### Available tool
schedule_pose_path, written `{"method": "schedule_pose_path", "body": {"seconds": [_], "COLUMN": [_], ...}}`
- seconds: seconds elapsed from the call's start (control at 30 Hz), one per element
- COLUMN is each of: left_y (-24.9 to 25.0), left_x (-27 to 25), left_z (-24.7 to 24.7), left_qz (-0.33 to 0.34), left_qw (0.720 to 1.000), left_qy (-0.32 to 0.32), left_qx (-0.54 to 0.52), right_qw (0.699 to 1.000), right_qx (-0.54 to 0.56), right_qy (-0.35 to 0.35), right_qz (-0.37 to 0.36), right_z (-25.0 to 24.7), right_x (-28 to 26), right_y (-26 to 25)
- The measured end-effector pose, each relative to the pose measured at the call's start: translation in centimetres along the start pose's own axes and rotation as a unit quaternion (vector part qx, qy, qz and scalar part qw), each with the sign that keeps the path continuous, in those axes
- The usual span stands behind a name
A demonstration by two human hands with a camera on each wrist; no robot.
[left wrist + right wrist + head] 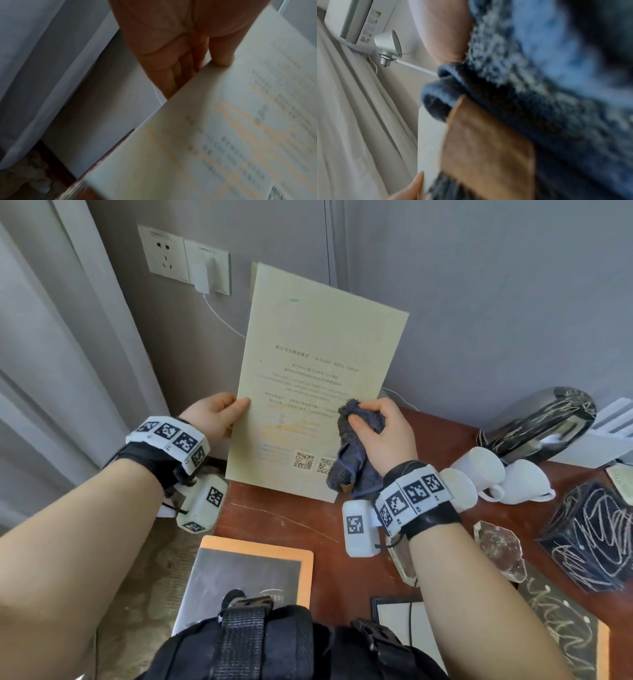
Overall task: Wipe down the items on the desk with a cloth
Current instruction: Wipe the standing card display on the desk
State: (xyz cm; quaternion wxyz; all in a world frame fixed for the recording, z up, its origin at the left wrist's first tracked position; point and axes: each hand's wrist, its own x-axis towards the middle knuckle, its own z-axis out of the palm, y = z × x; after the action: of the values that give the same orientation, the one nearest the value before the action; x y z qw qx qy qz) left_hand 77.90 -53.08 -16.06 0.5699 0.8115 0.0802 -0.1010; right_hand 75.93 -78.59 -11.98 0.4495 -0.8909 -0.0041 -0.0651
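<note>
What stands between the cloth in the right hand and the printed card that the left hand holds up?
Nothing visible does. The right hand presses the dark blue cloth directly on the lower right part of the printed card, while the left hand pinches its left edge.

Wall socket [163,252], plugged white charger [201,276].
</note>
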Motion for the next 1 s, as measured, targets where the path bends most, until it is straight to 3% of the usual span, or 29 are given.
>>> {"method": "schedule_pose_path", "body": {"seconds": [0.1,0.2,0.3,0.43,0.63,0.83,1.0], "left_y": [-2.3,-2.4,-1.6,-1.8,-2.0,-2.1,-2.1], "left_x": [0.0,-0.4,-0.8,-0.7,-0.9,-0.6,-0.4], "left_z": [0.7,1.3,1.5,1.5,1.6,1.6,1.8], "left_qz": [-0.048,-0.039,-0.028,-0.020,-0.023,-0.022,-0.017], "left_qw": [0.997,0.995,0.994,0.992,0.991,0.993,0.995], "left_qy": [-0.050,-0.049,-0.028,-0.013,-0.005,0.000,-0.002], "left_qx": [0.027,0.076,0.098,0.127,0.134,0.120,0.094], "right_qw": [1.000,1.000,0.994,0.981,0.959,0.939,0.916], "right_qx": [-0.012,-0.029,-0.070,-0.080,-0.217,-0.271,-0.350], "right_qy": [0.003,-0.004,0.079,0.172,0.132,0.140,0.043], "right_qz": [0.007,0.011,-0.028,-0.028,-0.129,-0.162,-0.191], "right_z": [0.2,0.0,-1.5,-4.4,-3.2,-2.1,0.0], "right_x": [0.6,1.4,2.1,3.5,4.1,3.8,1.3], "right_y": [-0.3,-0.3,-0.4,-1.2,-2.7,-1.9,0.0]}}
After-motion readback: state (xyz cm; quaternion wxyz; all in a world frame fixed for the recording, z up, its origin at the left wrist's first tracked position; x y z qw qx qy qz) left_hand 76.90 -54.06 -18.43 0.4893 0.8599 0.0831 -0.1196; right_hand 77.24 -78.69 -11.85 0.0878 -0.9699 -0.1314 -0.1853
